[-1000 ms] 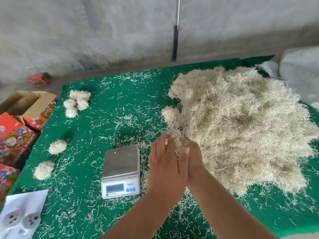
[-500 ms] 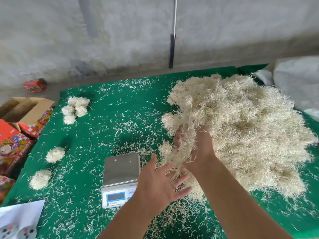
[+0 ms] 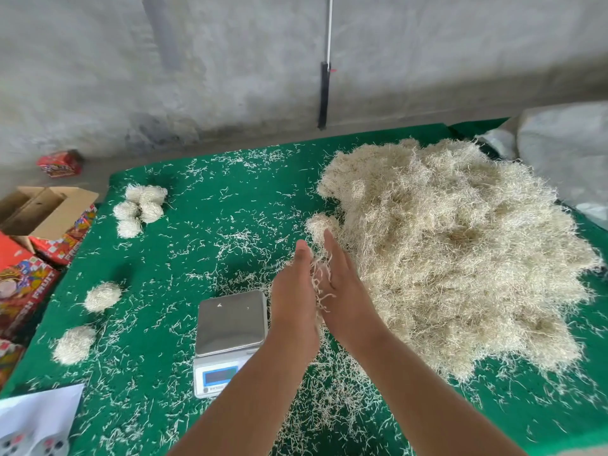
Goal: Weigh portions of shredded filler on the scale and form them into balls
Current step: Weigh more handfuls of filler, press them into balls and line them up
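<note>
Filler (image 3: 318, 284) sits pressed between my palms. Left hand (image 3: 292, 291) and right hand (image 3: 342, 284) keep fingers (image 3: 330, 245) straight, beside the scale (image 3: 230, 320).

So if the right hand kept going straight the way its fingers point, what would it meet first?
Probably the small clump at the near-left edge of the big shredded filler pile, just beyond the right hand's fingertips; depth is hard to judge.

Soft even daylight, faint shadows, wide-angle bending and blur toward edges.
</note>
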A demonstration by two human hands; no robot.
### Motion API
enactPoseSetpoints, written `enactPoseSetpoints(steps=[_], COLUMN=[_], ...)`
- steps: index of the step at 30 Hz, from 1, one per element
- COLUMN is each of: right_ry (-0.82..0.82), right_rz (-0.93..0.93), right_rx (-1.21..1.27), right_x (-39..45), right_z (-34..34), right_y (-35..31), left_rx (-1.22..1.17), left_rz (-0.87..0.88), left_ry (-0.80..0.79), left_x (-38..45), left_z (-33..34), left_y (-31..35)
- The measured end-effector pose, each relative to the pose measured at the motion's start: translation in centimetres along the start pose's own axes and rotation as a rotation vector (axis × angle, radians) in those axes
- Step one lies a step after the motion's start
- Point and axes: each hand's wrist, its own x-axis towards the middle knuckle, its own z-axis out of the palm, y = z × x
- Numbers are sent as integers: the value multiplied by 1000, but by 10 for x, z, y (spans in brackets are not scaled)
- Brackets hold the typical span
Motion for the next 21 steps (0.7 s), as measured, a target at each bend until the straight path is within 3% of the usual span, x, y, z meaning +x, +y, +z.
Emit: enactPoseSetpoints(steps=[3, 5, 7, 9, 10, 12, 15, 21], right_ry=[-56, -112, -126, -251, -281, -181, -119, 72], right_rz=[254, 327, 489, 450, 392, 365, 385, 278], right_rx=[390, 707, 1154, 1315, 1340, 1396, 1385, 1102], right_x=[3, 4, 9, 8, 10, 12, 27, 40], right_z=[-9, -20, -31, -43, -45, -50, -50, -51], right_y=[-5, -5, -9, -20, -30, -54, -75, -103], left_rx=[187, 231, 246, 331, 383, 502, 812, 1051], left_rz=[184, 296, 434, 612, 692, 850, 1071, 1004], left_ry=[35, 37, 13, -53, -82, -100, 31, 232], left_x=[8, 13, 15, 15, 12, 7, 5, 3], left_z=[-2, -5, -6, -3, 2, 12, 24, 24], left_y=[6, 12, 24, 38, 44, 54, 60, 79])
